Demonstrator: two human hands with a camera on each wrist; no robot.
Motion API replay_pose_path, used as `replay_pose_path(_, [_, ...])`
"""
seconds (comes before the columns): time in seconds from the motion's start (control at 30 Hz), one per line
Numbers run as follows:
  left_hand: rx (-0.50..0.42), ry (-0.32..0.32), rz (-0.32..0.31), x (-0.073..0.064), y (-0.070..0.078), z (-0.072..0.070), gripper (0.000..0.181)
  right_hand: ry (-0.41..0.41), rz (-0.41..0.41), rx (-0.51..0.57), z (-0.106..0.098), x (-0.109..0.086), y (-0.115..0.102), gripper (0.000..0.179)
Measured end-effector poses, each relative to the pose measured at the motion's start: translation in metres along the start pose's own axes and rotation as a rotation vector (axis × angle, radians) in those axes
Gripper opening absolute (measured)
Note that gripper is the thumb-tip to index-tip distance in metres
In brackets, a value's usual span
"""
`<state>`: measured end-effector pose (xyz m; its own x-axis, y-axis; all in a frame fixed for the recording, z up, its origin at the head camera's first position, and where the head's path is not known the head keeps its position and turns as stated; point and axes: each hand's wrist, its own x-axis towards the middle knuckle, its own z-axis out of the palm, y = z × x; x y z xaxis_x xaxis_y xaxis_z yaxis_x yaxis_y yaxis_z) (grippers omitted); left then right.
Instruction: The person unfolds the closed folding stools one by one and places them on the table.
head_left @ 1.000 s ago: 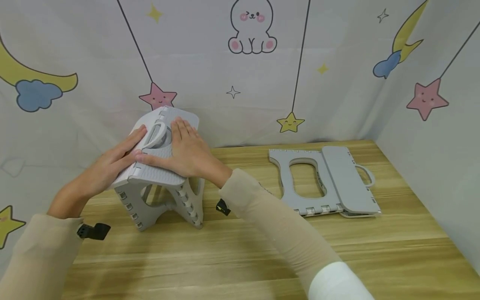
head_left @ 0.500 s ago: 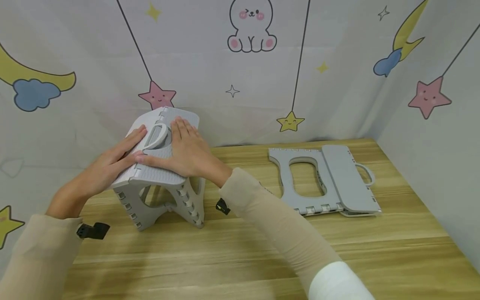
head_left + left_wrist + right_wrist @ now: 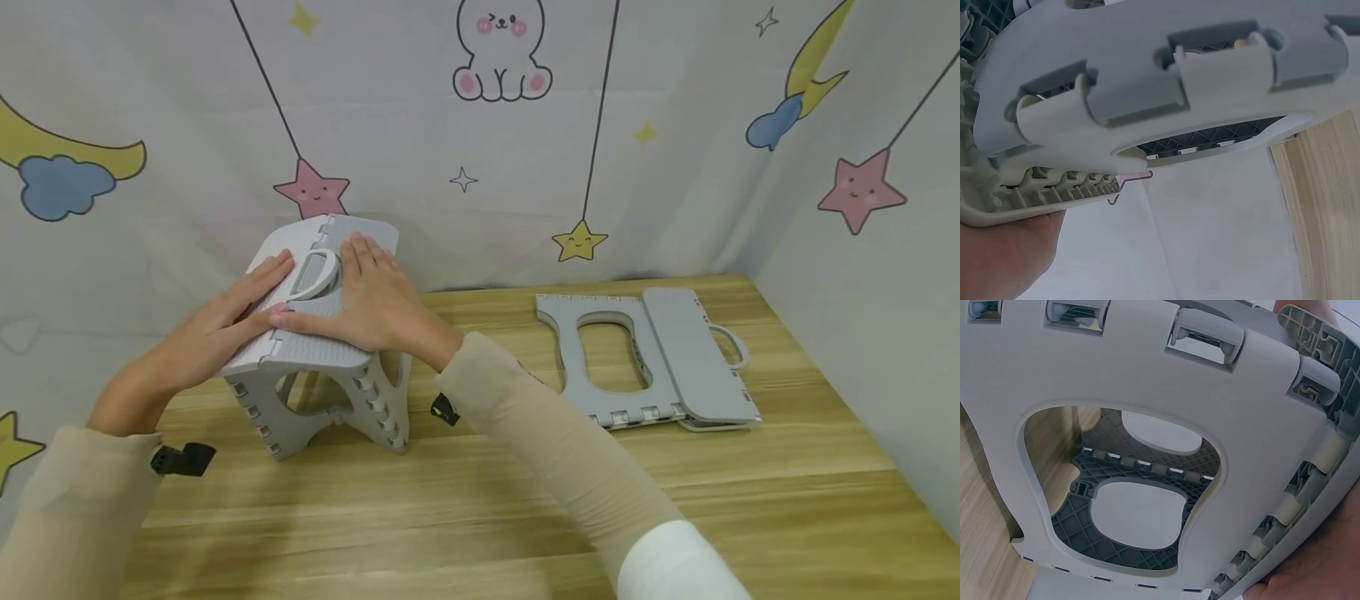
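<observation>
A light grey folding step stool [image 3: 330, 348] stands unfolded on the left part of the table, its seat still peaked along the centre hinge. My left hand [image 3: 210, 333] lies along the left half of the seat with fingers extended. On the right half rests my right hand [image 3: 382, 304], its fingers straight and the two thumbs meeting near the hinge. A loop handle [image 3: 327, 273] rises between the hands. In the left wrist view, part of my left hand [image 3: 1010, 256] shows below the seat edge. The right wrist view shows a leg panel [image 3: 1266, 431] with a large opening.
A second grey folding stool [image 3: 697, 358] lies folded flat on the wooden table [image 3: 375, 533] at the right, its handle pointing right. Behind the table hangs a white curtain [image 3: 405, 133] printed with stars and moons. Dark camera mounts [image 3: 183, 458] stick out at the wrists.
The head view has shifted slightly. Both hands keep their places on the seat, and the stool looks the same.
</observation>
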<state>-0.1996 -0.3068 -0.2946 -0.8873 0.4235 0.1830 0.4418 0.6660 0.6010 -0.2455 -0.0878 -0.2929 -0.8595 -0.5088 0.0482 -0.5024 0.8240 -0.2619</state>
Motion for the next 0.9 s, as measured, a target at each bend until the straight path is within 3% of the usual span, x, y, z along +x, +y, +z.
replay_pose_path(0.9, [0.112,-0.011,0.052,0.0018,0.0022,-0.0024,0.062,-0.025,-0.022,-0.058,-0.0019,0.0029,0.0006,0.124])
